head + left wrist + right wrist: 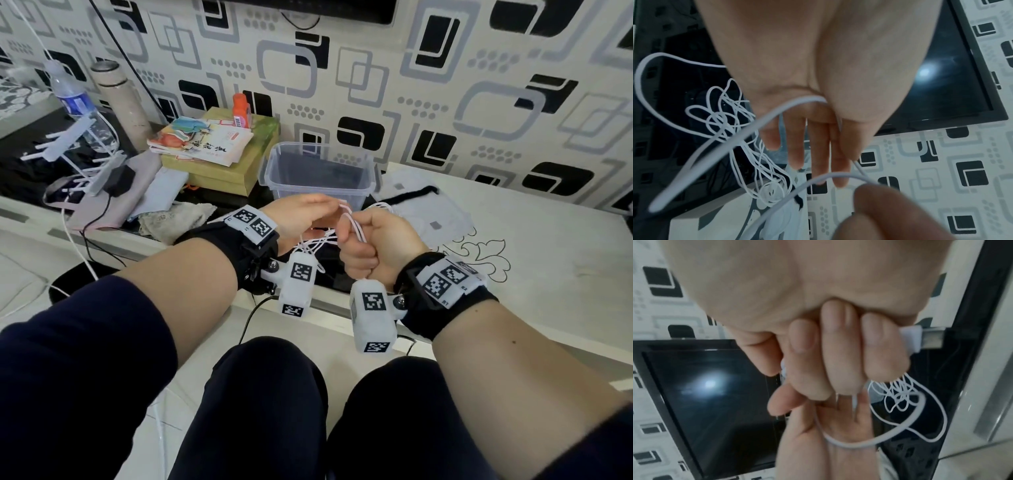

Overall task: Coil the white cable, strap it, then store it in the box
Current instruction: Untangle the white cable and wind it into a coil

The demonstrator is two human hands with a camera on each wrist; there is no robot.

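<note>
The white cable runs between both hands above the table's front edge. My left hand pinches a strand under its thumb, the other fingers nearly straight. My right hand is a fist curled round several loops of it; the cable's USB plug sticks out past the little finger. A thick strand crosses the left palm. A loose tangle of cable hangs below onto the dark surface, and the tangle also shows under the right fist. The clear plastic box stands just behind the hands. No strap is visible.
Left of the box lie books on a green carton with an orange bottle. A water bottle, a flask and a black adapter stand farther left. A white pouch lies right of the box. Patterned wall behind.
</note>
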